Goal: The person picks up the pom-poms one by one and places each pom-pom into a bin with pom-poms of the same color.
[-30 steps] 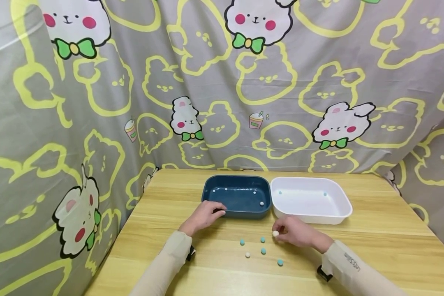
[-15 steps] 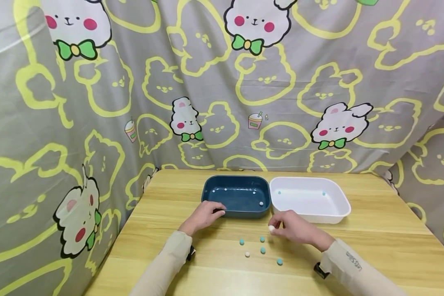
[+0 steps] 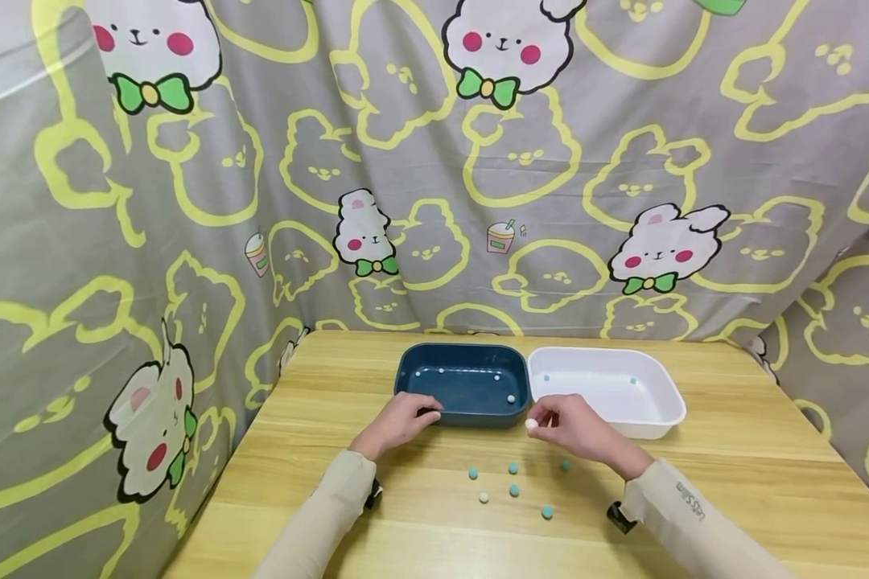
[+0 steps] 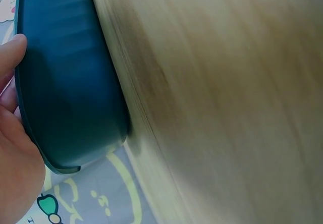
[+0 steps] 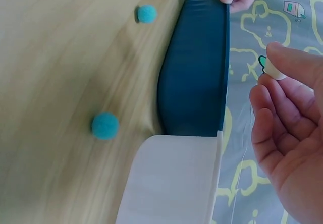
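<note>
I have a small white ball between the thumb and fingers of the right hand, held up off the surface, just to the near side of where the two boxes meet. That grip is closed on the ball; my right wrist feed shows the thumb pressing it against a fingertip, with the other fingers curled below.

The left hand holds the near left part of the dark blue box, thumb on the near side of the rim and fingers behind it, so I read that grip as closed on the wall. I count four white balls inside this box.

Just to its right stands the white box, with two teal balls in it. Nearer to me, five loose teal balls and one loose white ball lie apart on the wood-grained surface.

Both forearms wear pale sleeves. At the far side and the left I see a grey curtain with yellow outlines and white rabbit faces.
</note>
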`<state>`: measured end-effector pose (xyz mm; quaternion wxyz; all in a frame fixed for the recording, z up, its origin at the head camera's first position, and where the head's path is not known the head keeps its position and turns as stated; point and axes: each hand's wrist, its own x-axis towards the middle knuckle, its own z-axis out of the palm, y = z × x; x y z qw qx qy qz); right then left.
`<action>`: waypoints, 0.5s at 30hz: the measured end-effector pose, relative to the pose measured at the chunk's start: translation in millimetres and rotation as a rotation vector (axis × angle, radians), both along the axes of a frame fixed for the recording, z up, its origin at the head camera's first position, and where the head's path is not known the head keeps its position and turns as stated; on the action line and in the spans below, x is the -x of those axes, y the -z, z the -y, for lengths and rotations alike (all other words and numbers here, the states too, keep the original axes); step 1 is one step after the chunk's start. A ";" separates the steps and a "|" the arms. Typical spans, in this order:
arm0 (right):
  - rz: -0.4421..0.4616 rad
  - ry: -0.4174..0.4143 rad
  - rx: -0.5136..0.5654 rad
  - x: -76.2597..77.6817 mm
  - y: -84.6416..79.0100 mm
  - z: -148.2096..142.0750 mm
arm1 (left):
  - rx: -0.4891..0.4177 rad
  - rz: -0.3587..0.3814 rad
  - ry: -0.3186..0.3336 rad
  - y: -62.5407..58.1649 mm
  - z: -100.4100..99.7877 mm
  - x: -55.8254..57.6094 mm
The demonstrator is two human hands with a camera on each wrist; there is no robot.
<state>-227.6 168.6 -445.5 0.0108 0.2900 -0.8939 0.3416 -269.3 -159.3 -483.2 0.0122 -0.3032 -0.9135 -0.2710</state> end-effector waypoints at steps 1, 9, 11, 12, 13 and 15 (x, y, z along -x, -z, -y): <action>0.000 0.003 0.002 0.3 -0.6 -0.2 | 0.000 0.002 0.001 -0.1 0.2 0.0; 0.000 0.016 0.003 2.2 -6.6 0.0 | 0.005 0.021 -0.010 -1.9 -0.3 -1.9; -0.007 0.020 0.005 4.1 -7.2 0.5 | 0.002 0.017 -0.008 -1.9 -0.5 -1.5; -0.011 0.021 0.007 4.9 -7.6 0.9 | 0.001 0.016 -0.008 -2.1 -0.5 -1.5; -0.011 0.021 0.009 5.3 -8.1 1.3 | 0.000 0.014 -0.007 -2.0 -0.4 -1.3; -0.008 0.021 0.010 6.0 -9.0 2.2 | 0.001 0.013 -0.007 -1.6 -0.2 -1.3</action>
